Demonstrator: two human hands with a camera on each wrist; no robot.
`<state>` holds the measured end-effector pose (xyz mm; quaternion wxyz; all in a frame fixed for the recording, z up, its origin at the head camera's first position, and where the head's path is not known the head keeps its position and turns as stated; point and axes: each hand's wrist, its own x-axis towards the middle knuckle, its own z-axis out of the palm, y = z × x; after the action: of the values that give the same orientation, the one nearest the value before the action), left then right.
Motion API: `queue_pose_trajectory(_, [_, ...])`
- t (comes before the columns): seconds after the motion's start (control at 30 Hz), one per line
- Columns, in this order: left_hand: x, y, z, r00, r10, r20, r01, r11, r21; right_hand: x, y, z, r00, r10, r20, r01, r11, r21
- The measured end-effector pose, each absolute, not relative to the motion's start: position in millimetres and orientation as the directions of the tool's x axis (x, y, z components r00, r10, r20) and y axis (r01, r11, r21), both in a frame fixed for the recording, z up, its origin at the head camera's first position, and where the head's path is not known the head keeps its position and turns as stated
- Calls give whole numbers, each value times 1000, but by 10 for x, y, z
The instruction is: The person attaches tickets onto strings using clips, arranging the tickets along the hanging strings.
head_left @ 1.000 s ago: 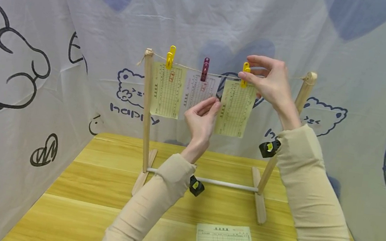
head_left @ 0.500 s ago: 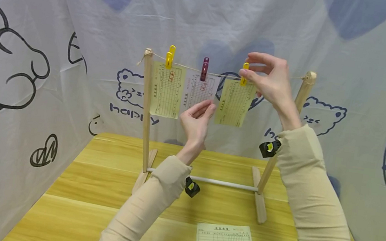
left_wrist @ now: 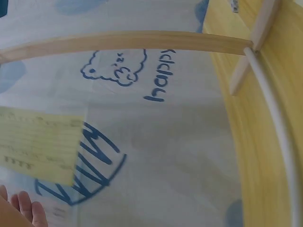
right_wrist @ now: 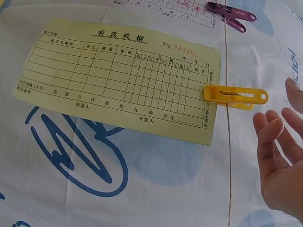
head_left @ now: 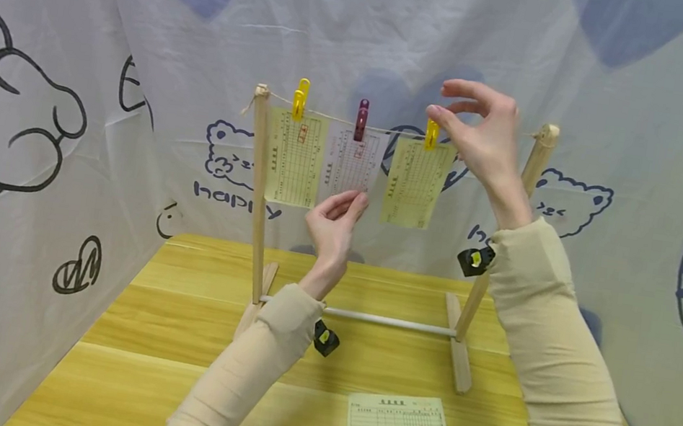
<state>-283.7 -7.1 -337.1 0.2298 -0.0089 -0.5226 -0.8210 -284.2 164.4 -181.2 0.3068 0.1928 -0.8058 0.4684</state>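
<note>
Your right arm rises from the near right in a cream right sleeve (head_left: 551,352), slanting up and leftward so that the wrist passes in front of the right wooden post (head_left: 539,161). At its end your right hand (head_left: 486,135) is raised level with the string (right_wrist: 230,165), palm turned left; the thumb and bent fingers stand apart with a moderate gap between them. In the right wrist view the fingertips sit just beside the handle end of the right yellow clip (right_wrist: 236,96), clear of it. That clip bites the top edge of the right yellow slip (head_left: 418,184), which hangs from the string on its own. Your left arm reaches from the near left toward the middle, lower than the right one, its left sleeve (head_left: 250,368) sloping up and to the right. Your left hand (head_left: 331,232) is loosely bent, thumb close to the fingers, in front of the lower part of the white slip (head_left: 355,160); you cannot tell whether the fingertips touch the paper. A dark red clip (head_left: 361,121) carries the white slip, and farther left the left yellow clip (head_left: 300,100) carries the left yellow slip (head_left: 296,163). Another slip (head_left: 400,425) lies flat on the near part of the desk (head_left: 137,315).
</note>
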Motion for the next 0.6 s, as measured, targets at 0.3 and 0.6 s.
queue_pose_trajectory(0.3, [-2844, -204, -3670, -926, -350, 143, 280, -381, 881, -2805, 1554, -1772, -651, -18, 759, -667, 491, -560])
queue_pose_trajectory(0.6, [-2903, -246, -3853, -962, -269, -42, 83, -438, 895, -2874, 1144, -1692, -646, -300, 702, -686, 631, -362])
